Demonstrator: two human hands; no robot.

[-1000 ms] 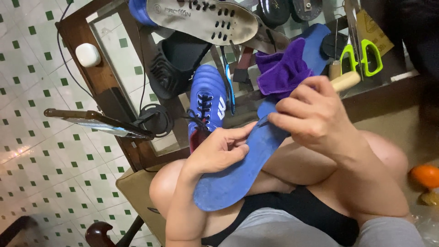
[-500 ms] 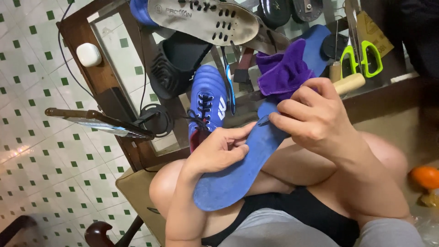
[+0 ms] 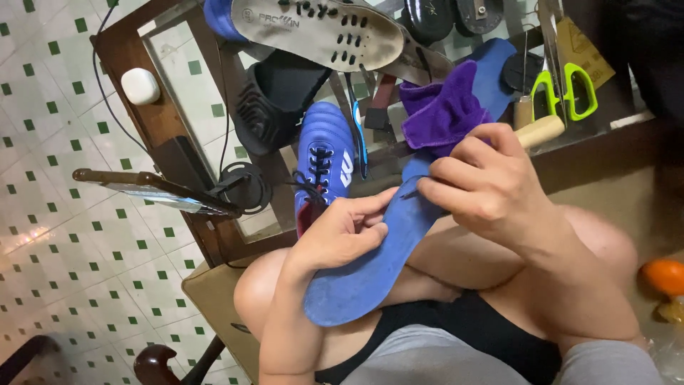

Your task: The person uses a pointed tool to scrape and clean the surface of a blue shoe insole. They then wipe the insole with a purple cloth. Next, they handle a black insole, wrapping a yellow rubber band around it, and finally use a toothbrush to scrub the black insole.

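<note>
Head view, looking down over the seated person's lap. The left hand [image 3: 340,232] curls under and around the left edge of a blue insole [image 3: 377,264], thumb pressed on its upper face, fingers closed beneath it. The insole lies slanted across the bare knees, its rounded heel end nearest the body and its toe end running up under the right hand [image 3: 479,187]. The right hand is closed into a tight pinch at the insole's upper edge, thumb and forefinger meeting on a thin dark tool whose tip touches the blue surface; a wooden handle [image 3: 539,131] juts out beyond the knuckles, and whether it belongs to that tool cannot be told. Just beyond the hands stands a glass-topped table with a dark wooden frame [image 3: 135,117], its near edge close to the knees. On it lie a blue football boot [image 3: 324,153] with its heel overhanging the near edge, a purple cloth [image 3: 442,110] touching a second blue insole [image 3: 499,68], a black shoe [image 3: 274,100], a worn grey sole [image 3: 320,32] and green-handled scissors [image 3: 570,89]. A white oval case [image 3: 140,85] rests on the frame's far left. Open tiled floor [image 3: 64,235] spreads to the left; an orange [image 3: 664,276] sits at the right margin.
</note>
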